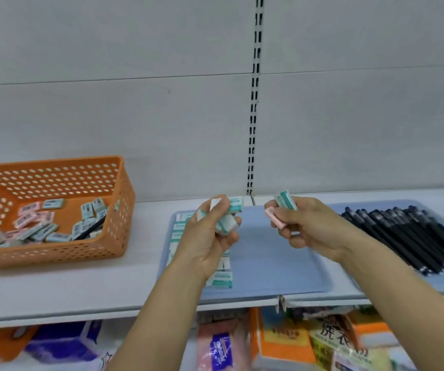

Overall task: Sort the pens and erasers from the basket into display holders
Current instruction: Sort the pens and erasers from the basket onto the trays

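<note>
Both hands hover over the blue tray (282, 263), likely to sort by colour before laying pieces down. The left hand (210, 236) is palm-up, its grip curled round several green erasers (226, 223). The right hand (306, 226), its back turned up, pinches a pink eraser (274, 214) and a green-sleeved one (285, 200). A column of erasers (178, 231) already lines the tray; more wait in the orange basket (113, 236) on the shelf, and the black pens (402, 231) lie in the right-hand tray
</note>
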Available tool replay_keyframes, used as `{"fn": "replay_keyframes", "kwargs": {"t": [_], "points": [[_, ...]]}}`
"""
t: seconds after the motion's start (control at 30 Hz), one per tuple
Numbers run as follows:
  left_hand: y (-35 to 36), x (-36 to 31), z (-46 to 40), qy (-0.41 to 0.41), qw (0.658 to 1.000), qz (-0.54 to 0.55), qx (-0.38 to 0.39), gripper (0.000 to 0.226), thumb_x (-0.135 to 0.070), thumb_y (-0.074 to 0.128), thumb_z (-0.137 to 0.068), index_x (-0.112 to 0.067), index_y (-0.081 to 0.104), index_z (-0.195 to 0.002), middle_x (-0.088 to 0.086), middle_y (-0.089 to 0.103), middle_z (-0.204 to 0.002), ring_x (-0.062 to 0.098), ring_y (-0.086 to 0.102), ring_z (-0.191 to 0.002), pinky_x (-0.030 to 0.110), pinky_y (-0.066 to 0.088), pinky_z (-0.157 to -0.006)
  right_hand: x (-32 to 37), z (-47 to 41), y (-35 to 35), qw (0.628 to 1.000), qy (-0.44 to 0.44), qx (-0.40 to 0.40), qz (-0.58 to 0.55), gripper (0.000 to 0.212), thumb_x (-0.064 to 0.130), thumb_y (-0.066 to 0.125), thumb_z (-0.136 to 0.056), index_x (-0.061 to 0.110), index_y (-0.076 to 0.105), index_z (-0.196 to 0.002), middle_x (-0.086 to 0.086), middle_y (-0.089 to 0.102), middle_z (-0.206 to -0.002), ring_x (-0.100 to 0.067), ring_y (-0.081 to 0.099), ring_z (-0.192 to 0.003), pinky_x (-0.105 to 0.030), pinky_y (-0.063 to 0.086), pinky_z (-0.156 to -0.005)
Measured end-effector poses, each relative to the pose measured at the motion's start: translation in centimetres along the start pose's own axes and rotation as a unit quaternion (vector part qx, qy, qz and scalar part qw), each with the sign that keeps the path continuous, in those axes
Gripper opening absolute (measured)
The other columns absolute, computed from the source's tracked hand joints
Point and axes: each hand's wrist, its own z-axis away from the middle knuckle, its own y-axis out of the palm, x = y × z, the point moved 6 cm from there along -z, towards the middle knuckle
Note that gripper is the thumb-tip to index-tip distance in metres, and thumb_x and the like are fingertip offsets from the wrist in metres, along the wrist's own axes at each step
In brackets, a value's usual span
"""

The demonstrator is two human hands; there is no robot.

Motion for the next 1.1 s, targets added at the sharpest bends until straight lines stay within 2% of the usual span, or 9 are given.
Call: {"fn": "replay_keyframes", "kwargs": {"t": [0.1,0.23,0.37,0.43,0.5,0.57,0.73,0.93,1.1], "points": [[-0.3,-0.2,0.1,0.009,1.0,-0.002,-0.01,0.018,-0.017,0.066,-0.09,-0.012,0.063,-0.108,0.009,0.069,-0.075,0.017,0.066,-0.062,0.022,0.048,-0.041,-1.2,-1.7,-2.8,0.986,0.007,-0.076,0.148,0.011,0.009,0.055,-0.096,0.007,0.066,-0.098,-0.008,0.057,-0.072,-0.013,0.048,-0.051,-0.022,0.036,-0.043],[0.0,-0.9,-0.2,0.009,0.999,-0.038,0.007,0.017,-0.015,0.062,-0.093,-0.011,0.063,-0.11,0.008,0.07,-0.073,0.018,0.067,-0.061,0.022,0.049,-0.042,-2.6,-3.5,-2.6,0.952,0.037,-0.053,0.3,0.012,0.011,0.049,-0.096,0.009,0.058,-0.088,-0.01,0.054,-0.063,-0.019,0.047,-0.049,-0.027,0.038,-0.048],[-1.5,-2.6,-0.8,0.04,0.999,-0.03,-0.02,0.013,-0.017,0.063,-0.092,-0.013,0.067,-0.104,0.006,0.071,-0.073,0.018,0.069,-0.063,0.022,0.05,-0.043,-1.1,-3.8,-2.5,0.857,-0.035,-0.112,0.501,0.015,0.019,0.045,-0.099,0.007,0.054,-0.099,-0.006,0.05,-0.089,-0.028,0.054,-0.077,-0.034,0.042,-0.067],[-3.1,-3.7,-0.8,0.063,0.997,-0.015,-0.039,0.011,-0.017,0.065,-0.09,-0.014,0.068,-0.1,0.006,0.072,-0.076,0.018,0.07,-0.065,0.022,0.05,-0.043,0.1,-3.2,-2.0,0.846,-0.073,-0.15,0.506,0.021,0.029,0.038,-0.102,0.011,0.049,-0.099,-0.004,0.054,-0.087,-0.027,0.055,-0.08,-0.036,0.042,-0.067],[-5.0,-4.7,-0.6,0.082,0.995,0.002,-0.058,0.01,-0.018,0.066,-0.089,-0.015,0.068,-0.098,0.007,0.072,-0.079,0.017,0.07,-0.067,0.022,0.05,-0.043,0.5,-2.9,-0.8,0.874,-0.091,-0.145,0.455,0.028,0.04,0.033,-0.102,0.016,0.042,-0.092,0.003,0.053,-0.068,-0.019,0.053,-0.067,-0.033,0.036,-0.057],[-6.6,-5.3,-0.3,0.087,0.993,0.014,-0.073,0.01,-0.018,0.065,-0.09,-0.014,0.066,-0.098,0.008,0.071,-0.08,0.017,0.07,-0.067,0.022,0.05,-0.043,0.4,-2.8,1.3,0.894,-0.1,-0.117,0.421,0.029,0.045,0.029,-0.102,0.019,0.039,-0.093,0.003,0.051,-0.065,-0.018,0.054,-0.067,-0.033,0.035,-0.057],[-7.7,-5.4,-0.5,0.063,0.996,0.012,-0.063,0.01,-0.011,0.057,-0.094,-0.01,0.064,-0.102,0.012,0.072,-0.08,0.018,0.071,-0.067,0.022,0.052,-0.045,-0.3,-5.0,7.2,0.838,-0.164,-0.066,0.516,0.025,0.039,0.028,-0.103,0.017,0.039,-0.1,0.002,0.053,-0.077,-0.024,0.052,-0.07,-0.035,0.038,-0.06],[-8.1,-5.4,-1.5,0.06,0.997,0.001,-0.049,0.016,-0.007,0.057,-0.094,-0.008,0.063,-0.109,0.015,0.072,-0.086,0.02,0.07,-0.069,0.024,0.053,-0.047,-0.5,-10.2,11.3,0.786,-0.212,-0.031,0.58,0.031,0.034,0.043,-0.1,0.014,0.046,-0.124,-0.005,0.049,-0.118,-0.023,0.046,-0.108,-0.035,0.041,-0.077],[-8.8,-5.7,-2.3,0.066,0.997,-0.021,-0.043,0.015,-0.011,0.06,-0.094,-0.011,0.063,-0.109,0.017,0.07,-0.096,0.019,0.068,-0.072,0.023,0.052,-0.047,-1.0,-12.4,11.0,0.758,-0.163,-0.019,0.632,0.038,0.035,0.044,-0.1,0.017,0.046,-0.134,-0.006,0.045,-0.128,-0.025,0.037,-0.121,-0.036,0.036,-0.093]]}}
